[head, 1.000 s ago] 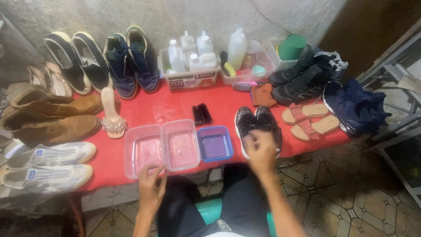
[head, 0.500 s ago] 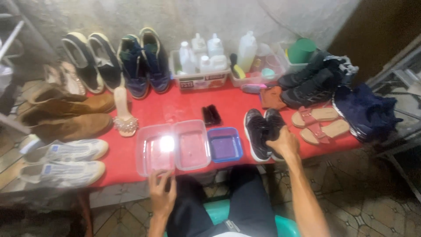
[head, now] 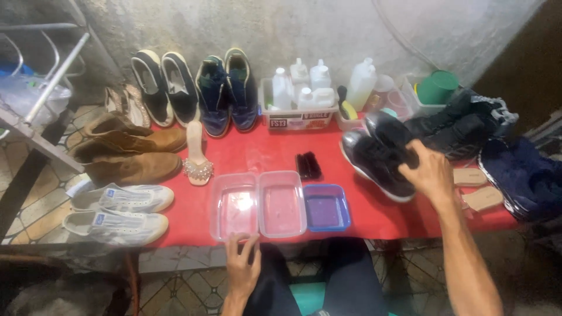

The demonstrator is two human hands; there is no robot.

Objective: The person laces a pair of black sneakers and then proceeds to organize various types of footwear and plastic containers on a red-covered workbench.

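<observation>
Right hand (head: 432, 173) clamped on pair of black leather shoes (head: 380, 153), right of centre; probably light, stiff-soled, best gripped at the collars; left hand (head: 243, 266) loosely spread, touching clear plastic tub (head: 234, 206).

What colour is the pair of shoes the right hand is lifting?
Black, with pale soles; the shoes show best in the head view.

bare red tabletop (head: 263, 153) mid-table gives passage, clear tubs (head: 260, 205) block front edge, bottle tray (head: 300, 111) behind
</observation>
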